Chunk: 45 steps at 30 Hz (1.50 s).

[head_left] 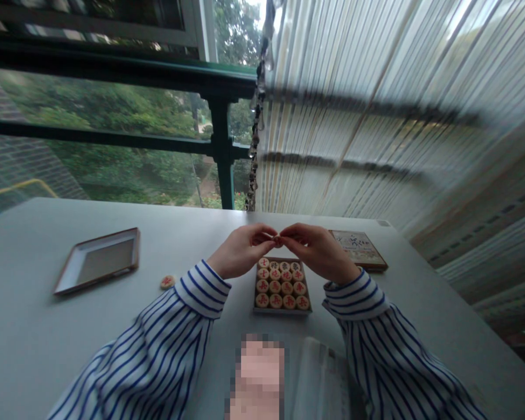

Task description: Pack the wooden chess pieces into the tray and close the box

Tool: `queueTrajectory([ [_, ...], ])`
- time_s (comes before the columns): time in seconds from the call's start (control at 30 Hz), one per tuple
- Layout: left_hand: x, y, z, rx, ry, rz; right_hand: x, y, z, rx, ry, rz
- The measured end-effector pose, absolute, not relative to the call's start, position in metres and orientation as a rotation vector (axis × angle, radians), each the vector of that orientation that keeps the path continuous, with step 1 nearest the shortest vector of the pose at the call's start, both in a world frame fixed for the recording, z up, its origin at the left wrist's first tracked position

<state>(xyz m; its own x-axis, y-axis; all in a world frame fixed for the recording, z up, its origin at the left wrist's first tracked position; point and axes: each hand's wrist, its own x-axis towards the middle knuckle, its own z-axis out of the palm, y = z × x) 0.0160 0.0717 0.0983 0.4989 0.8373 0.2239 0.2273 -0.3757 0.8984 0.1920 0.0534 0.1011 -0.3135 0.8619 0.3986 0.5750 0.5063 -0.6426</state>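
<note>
One piece (277, 238) is pinched by your left hand (240, 249) and right hand (322, 249) near the box (282, 312); seemingly mid-handling, it calls for steady fingertips.

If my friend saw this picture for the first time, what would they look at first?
Probably the left hand and right hand near the middle, pinching a small thing between their fingertips. Just below them in the picture, a box holds rows of round pieces with red or black signs. Then perhaps the big stringy curtain, beyond the table at upper right.
</note>
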Motion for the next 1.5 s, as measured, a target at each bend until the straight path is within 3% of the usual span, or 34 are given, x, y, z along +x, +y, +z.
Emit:
queueTrajectory([
  [1.5, 0.0172, 0.0758, 0.0893, 1.752, 0.98, 0.859, 0.1887, 0.053, 0.0983, -1.199, -2.089, 0.453],
])
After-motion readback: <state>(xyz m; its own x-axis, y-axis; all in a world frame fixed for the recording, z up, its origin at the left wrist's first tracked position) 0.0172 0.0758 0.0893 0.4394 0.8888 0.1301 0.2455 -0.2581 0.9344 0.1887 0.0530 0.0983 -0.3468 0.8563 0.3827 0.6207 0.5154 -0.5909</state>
